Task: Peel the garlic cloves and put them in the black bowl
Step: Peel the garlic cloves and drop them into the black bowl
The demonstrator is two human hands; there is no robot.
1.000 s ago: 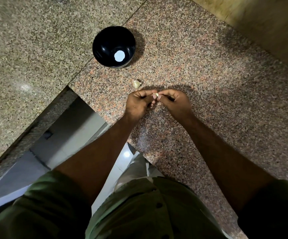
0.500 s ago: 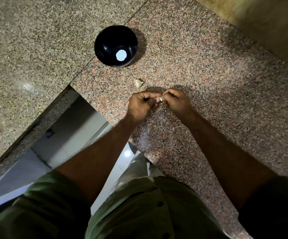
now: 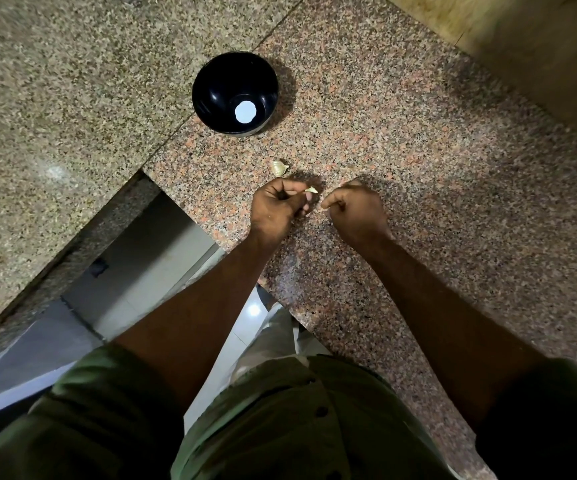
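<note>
Speckled granite counter [image 3: 418, 140] underfoot of it all; black bowl [image 3: 234, 93] upper centre, apparently without cloves, parked within reach for drops; spare garlic clove [image 3: 279, 167] lying just below; left hand [image 3: 276, 207] pinching a pale clove [image 3: 311, 190] at fingertips, likely mid-peel; right hand [image 3: 358, 211] curled, drawn just apart, contents hidden.

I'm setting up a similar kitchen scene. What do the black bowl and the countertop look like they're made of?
The black bowl looks like glossy plastic or melamine, possibly glazed ceramic: its smooth wall shows soft highlights, and a round white patch sits on its bottom. The countertop appears to be polished granite: pink, grey and black speckled grain, a faint sheen, and a straight seam between slabs.
</note>
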